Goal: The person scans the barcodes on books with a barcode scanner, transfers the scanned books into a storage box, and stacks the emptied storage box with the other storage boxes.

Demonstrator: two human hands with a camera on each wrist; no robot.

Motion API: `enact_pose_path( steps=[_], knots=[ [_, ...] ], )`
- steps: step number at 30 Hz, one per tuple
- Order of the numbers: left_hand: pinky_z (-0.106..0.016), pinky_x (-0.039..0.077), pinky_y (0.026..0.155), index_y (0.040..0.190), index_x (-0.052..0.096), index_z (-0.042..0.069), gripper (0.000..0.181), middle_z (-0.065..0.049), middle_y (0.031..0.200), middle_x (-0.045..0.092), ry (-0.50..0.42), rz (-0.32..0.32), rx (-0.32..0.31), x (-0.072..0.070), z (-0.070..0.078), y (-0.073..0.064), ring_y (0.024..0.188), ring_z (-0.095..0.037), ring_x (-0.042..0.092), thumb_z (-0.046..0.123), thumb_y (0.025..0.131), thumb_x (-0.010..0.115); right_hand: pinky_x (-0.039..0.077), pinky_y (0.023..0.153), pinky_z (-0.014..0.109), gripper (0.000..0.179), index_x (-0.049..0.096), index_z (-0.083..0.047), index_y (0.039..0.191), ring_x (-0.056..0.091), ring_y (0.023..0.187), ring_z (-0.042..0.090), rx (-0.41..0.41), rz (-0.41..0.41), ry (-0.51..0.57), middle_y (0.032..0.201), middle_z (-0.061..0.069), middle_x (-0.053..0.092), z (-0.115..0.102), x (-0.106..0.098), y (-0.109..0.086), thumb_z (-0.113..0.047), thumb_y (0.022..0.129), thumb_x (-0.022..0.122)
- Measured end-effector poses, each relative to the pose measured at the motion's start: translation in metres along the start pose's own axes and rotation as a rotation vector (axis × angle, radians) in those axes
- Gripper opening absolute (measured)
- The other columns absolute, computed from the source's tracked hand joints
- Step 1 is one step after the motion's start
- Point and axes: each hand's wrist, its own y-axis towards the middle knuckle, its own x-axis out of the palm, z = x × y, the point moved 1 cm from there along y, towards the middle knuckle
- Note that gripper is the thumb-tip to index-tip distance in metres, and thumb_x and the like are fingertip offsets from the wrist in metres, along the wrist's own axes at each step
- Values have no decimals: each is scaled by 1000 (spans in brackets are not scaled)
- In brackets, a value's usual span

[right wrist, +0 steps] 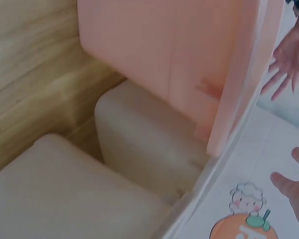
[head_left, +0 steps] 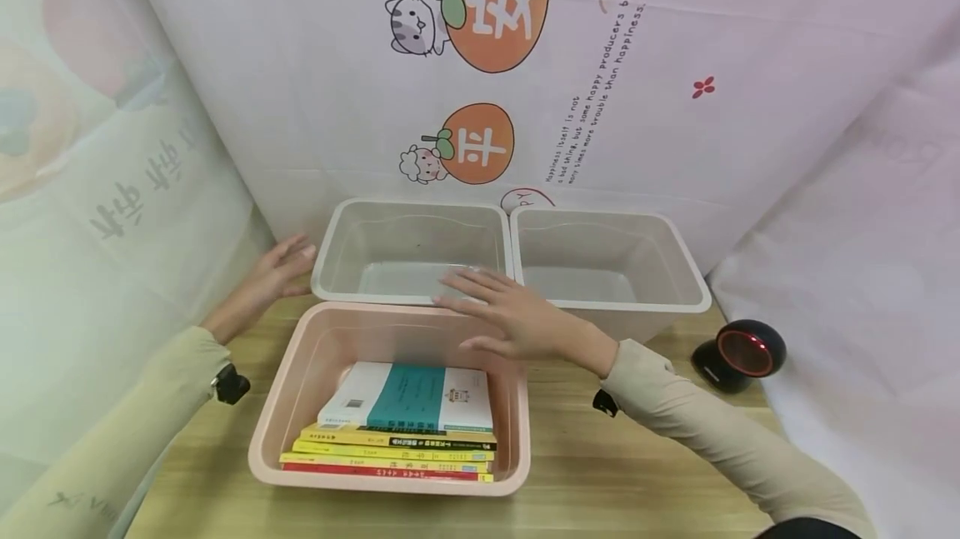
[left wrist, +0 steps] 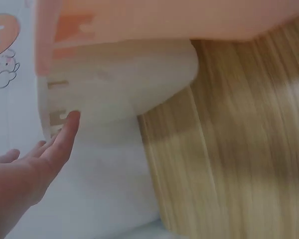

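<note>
A pink plastic bin point(head_left: 390, 485) stands on the wooden table with books inside. On top lies a white and teal book point(head_left: 416, 397), and several yellow and red books point(head_left: 397, 457) show their spines along the near side. My left hand point(head_left: 279, 274) is beside the left end of the left white bin point(head_left: 412, 299), fingers extended; the left wrist view has its fingertips near that bin's rim. My right hand point(head_left: 528, 318) is spread over the pink bin's far right corner, its fingers overlapping the left white bin in the head view. Neither hand holds anything.
The right white bin point(head_left: 615, 306) adjoins the left one, both behind the pink bin against a printed cloth backdrop point(head_left: 300, 89). A black round device point(head_left: 742, 354) with a red glow stands on the wooden table point(head_left: 600, 472) at right.
</note>
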Motion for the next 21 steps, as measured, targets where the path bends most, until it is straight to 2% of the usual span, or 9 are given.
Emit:
enact_pose_path(
  steps=[2, 7, 10, 15, 21],
  knots=[
    [-22, 58, 90, 168, -4, 4, 81, -30, 171, 11, -41, -15, -20, -1, 0, 2, 153, -51, 24, 39, 113, 44, 25, 129, 51, 69, 42, -20, 162, 24, 159, 29, -16, -14, 49, 170, 9, 34, -6, 4, 4, -43, 102, 67],
    [-23, 58, 87, 168, -5, 5, 80, -30, 171, 7, -90, -39, -52, -4, 1, 8, 152, -54, 23, 38, 113, 43, 33, 126, 47, 73, 35, -22, 165, 29, 158, 27, -40, -89, 149, 171, 4, 34, -19, 15, 11, -45, 103, 65],
    [-26, 60, 86, 168, -4, 4, 79, -31, 171, 6, -106, -38, -57, -4, 4, 11, 151, -55, 24, 35, 113, 44, 37, 124, 43, 73, 35, -22, 165, 33, 156, 25, -57, -127, 166, 170, 3, 36, -26, 20, 14, -46, 104, 64],
    [-29, 62, 85, 168, -3, 4, 75, -33, 170, 8, -85, -49, -61, -4, 5, 16, 149, -57, 27, 27, 114, 43, 44, 119, 38, 68, 40, -22, 163, 37, 155, 22, -78, -182, 196, 168, 1, 39, -37, 24, 16, -47, 105, 62],
    [-28, 62, 82, 167, -1, 3, 72, -37, 167, 14, -40, -45, -71, -4, 3, 16, 146, -53, 33, 15, 113, 44, 41, 121, 38, 68, 37, -23, 165, 33, 156, 20, -44, -283, 278, 169, -2, 36, -47, 34, 18, -50, 106, 58]
  ],
)
